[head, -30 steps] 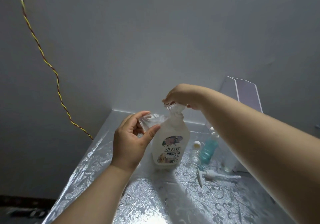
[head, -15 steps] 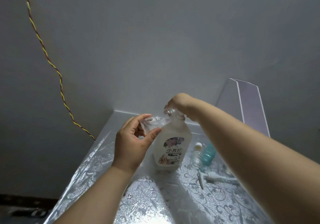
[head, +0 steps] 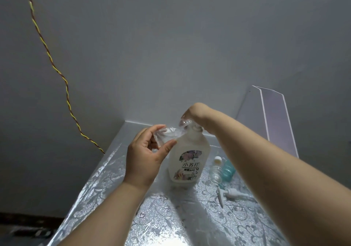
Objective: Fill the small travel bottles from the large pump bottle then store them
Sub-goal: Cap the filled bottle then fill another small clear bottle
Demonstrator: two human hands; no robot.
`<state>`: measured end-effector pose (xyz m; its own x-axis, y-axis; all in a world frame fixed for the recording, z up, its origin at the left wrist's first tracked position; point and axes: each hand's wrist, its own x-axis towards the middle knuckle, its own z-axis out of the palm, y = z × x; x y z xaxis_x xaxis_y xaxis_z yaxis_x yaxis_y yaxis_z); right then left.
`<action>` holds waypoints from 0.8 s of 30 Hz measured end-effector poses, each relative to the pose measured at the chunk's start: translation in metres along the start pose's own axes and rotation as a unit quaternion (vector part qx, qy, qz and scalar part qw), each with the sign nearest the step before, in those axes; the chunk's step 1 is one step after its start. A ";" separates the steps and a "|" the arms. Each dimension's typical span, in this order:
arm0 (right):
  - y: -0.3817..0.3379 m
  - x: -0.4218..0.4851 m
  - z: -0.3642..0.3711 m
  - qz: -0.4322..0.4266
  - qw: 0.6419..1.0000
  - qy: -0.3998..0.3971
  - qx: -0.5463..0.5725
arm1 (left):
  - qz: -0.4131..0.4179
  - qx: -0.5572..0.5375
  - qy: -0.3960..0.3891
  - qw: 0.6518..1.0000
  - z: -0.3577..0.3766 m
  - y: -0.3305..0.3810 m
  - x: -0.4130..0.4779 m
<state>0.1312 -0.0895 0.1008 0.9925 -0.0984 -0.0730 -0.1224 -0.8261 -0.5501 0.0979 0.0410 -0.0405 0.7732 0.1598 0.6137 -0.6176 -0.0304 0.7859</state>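
The large white pump bottle (head: 189, 162) with a flowered label stands on the table, its pump removed. My left hand (head: 144, 162) holds a small clear travel bottle (head: 167, 134) tilted against the big bottle's shoulder, gripped between thumb and fingers. My right hand (head: 195, 111) reaches over from the right, fingers curled down. It pinches a small clear round piece (head: 185, 121) at the travel bottle's upper end, just above the big bottle's neck. What the piece is I cannot tell.
The white pump head (head: 230, 193) lies on the silver patterned table (head: 106, 186), right of the big bottle. Behind it stand a clear ribbed bottle (head: 215, 176), a teal bottle (head: 228, 169) and a small white-capped bottle (head: 218, 159). A clear plastic stand (head: 273, 124) is at the back right.
My right hand has sunk a little toward the big bottle's neck. My left hand keeps the travel bottle in the same place.
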 end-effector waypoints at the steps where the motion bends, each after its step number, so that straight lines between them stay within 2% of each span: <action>1: 0.000 -0.002 0.002 0.005 1.000 -0.003 0.000 | -0.003 -0.002 -0.001 1.000 0.000 0.000 -0.001; 12: -0.010 -0.017 -0.022 -0.040 0.997 0.005 -0.059 | 0.006 -0.005 0.000 1.000 0.001 0.003 0.001; 17: -0.004 -0.013 -0.013 -0.015 1.000 0.004 0.018 | 0.011 -0.005 0.001 1.000 0.001 0.004 0.001; 24: 0.004 -0.007 -0.002 0.014 0.999 0.000 0.046 | 0.011 -0.008 -0.001 1.000 0.003 0.001 -0.001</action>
<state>0.1239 -0.0934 0.1006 0.9886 -0.1215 -0.0890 -0.1505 -0.7690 -0.6213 0.0971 0.0377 -0.0403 0.7598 0.1575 0.6308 -0.6364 -0.0186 0.7712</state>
